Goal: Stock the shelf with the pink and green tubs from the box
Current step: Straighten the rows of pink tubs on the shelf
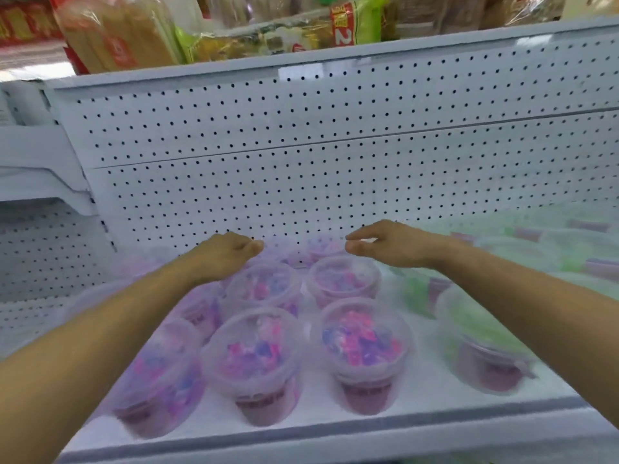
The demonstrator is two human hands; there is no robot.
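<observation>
Pink tubs (361, 343) stand in rows on the white shelf (318, 426), filling its left and middle part from the front edge back to the pegboard (301, 182). Each is a clear tub with a clear lid, pink and blue pieces inside and a dark red base. Two stand sharpest near the front edge, side by side but apart; two more stand right behind them, and others, blurred, crowd to the left and toward the back. Green tubs (482, 333) take the right part of the shelf, one near the front edge with a dark base, the rest smeared by blur toward the back right corner.

Both hands hover above the back rows, palms down, forearms reaching in from the front edge. The left hand (227, 254) hangs over the back left pink tubs, its fingers (254, 246) pointing right, held close together and slightly bent; whether they touch a lid cannot be told. The right hand (392, 244) is over the back middle, where pink meets green, its fingers (360, 236) pointing left and loosely spread, thumb below them, with nothing between. The fingertips of the two hands face each other across a gap, and the rearmost pink tubs lie below that gap.

Above the pegboard, an upper shelf (335, 60) carries wrapped food packs (214, 31).
</observation>
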